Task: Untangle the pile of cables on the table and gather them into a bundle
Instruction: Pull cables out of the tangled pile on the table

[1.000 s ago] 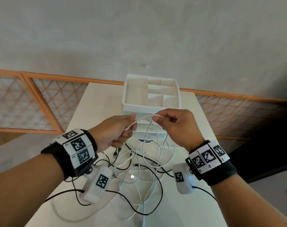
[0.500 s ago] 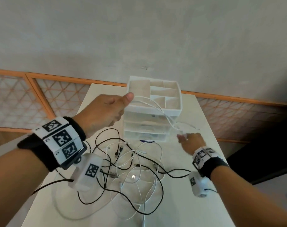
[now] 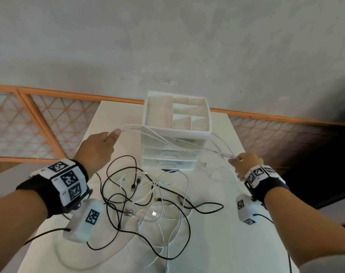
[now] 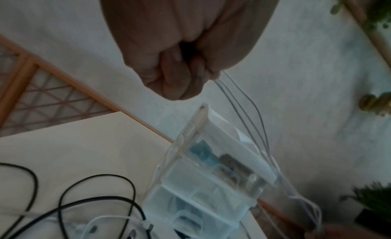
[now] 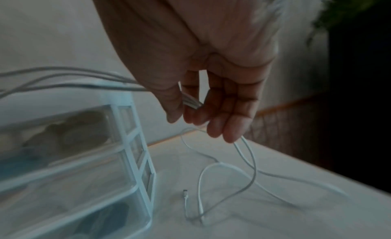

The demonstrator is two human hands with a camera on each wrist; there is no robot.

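Note:
A white cable (image 3: 167, 141) folded into several strands stretches in the air between my two hands, in front of the drawer unit. My left hand (image 3: 100, 146) grips one end of the strands in a fist (image 4: 182, 72). My right hand (image 3: 244, 162) pinches the other end between thumb and fingers (image 5: 190, 105). The cable's loose tail and plug (image 5: 186, 199) lie on the table below my right hand. A tangled pile of black and white cables (image 3: 148, 201) lies on the white table (image 3: 236, 243) between my forearms.
A white plastic drawer unit (image 3: 175, 134) with an open compartment tray on top stands at the back middle of the table. A wooden lattice rail (image 3: 39, 125) and a grey wall lie behind it. Plants (image 4: 376, 197) stand off the table's right side.
My hands have pulled apart, from close together at the centre to wide left and right. The white cable is drawn out between them, and its tail has dropped onto the table at the right.

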